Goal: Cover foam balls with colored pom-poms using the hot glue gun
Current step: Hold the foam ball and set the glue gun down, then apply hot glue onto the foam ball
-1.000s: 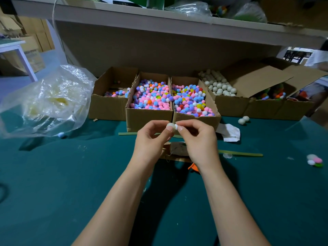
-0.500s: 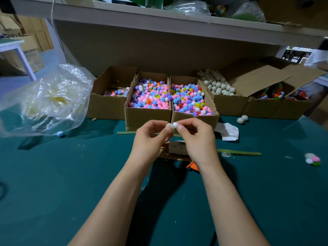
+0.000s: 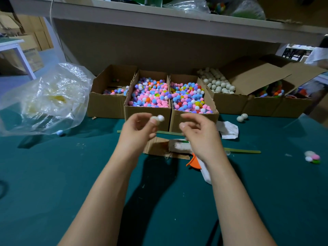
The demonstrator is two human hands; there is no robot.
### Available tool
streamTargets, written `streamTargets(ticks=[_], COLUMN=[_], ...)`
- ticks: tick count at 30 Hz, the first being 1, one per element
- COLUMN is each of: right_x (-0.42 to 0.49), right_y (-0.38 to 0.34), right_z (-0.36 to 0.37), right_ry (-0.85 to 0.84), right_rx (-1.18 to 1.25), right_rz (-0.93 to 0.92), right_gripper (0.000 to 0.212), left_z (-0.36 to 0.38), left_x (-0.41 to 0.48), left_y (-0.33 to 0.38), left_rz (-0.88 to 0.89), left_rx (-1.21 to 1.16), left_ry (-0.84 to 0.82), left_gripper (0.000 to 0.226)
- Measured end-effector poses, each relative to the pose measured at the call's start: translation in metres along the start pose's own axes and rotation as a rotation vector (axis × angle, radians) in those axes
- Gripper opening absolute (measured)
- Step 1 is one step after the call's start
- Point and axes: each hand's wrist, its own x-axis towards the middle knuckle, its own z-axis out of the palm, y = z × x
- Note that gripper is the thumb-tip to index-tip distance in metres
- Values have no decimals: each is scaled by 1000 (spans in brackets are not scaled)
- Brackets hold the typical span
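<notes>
My left hand (image 3: 137,129) pinches a small pale foam ball (image 3: 154,119) with one white pom-pom (image 3: 161,118) stuck on its right side. It is held up in front of the cardboard boxes. My right hand (image 3: 198,134) hovers a short way to the right with loosely curled fingers and nothing in it. The glue gun (image 3: 195,161), white with an orange part, lies on the green table under my right wrist, mostly hidden. Two boxes of mixed coloured pom-poms (image 3: 150,94) (image 3: 190,96) stand just behind my hands.
A box of plain foam balls (image 3: 218,84) sits at the back right, two loose balls (image 3: 241,117) in front of it. A crumpled clear plastic bag (image 3: 48,98) lies left. A partly covered ball (image 3: 312,157) rests far right. Cardboard scrap (image 3: 156,146) and green sticks (image 3: 243,151) lie under my hands.
My right hand has let go of the ball and pulled away to the right. The left hand keeps the ball, now with the white pom-pom on it.
</notes>
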Motion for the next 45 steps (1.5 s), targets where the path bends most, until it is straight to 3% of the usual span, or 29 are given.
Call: streamTargets(ticks=[2, 5, 8, 11, 13, 19, 24, 32, 36, 45], right_x=[0, -8, -12, -12, -11, -7, -6, 0, 4, 1], right_y=[3, 9, 10, 8, 11, 23, 22, 27, 25, 38], right_z=[-20, -44, -44, -39, -39, -48, -49, -42, -18, 22], right_ry=[5, -189, -336, -380, -379, -325, -151, 76, 158, 233], right_rx=[-250, -686, -803, -857, -822, -551, 28, 258, 509, 386], right_rz=[101, 310, 381, 396, 409, 379, 414, 348, 305, 305], right_gripper=[18, 34, 47, 57, 59, 33, 18, 6, 5, 20], left_z=[-14, -23, -14, -2, 3, 6, 1, -3, -6, -13], left_x=[7, 13, 12, 9, 8, 7, 12, 13, 15, 17], left_y=[1, -1, -4, -7, -10, -11, -16, -14, -10, -9], left_rz=[-85, -168, -199, -273, -347, -450, -438, -401, -357, -272], left_rx=[-94, -117, -92, -132, -133, -167, -69, 26, 68, 269], left_ry=[134, 222, 150, 88, 63, 95, 112, 91, 105, 156], left_gripper=[15, 12, 14, 16, 20, 22, 32, 27, 24, 22])
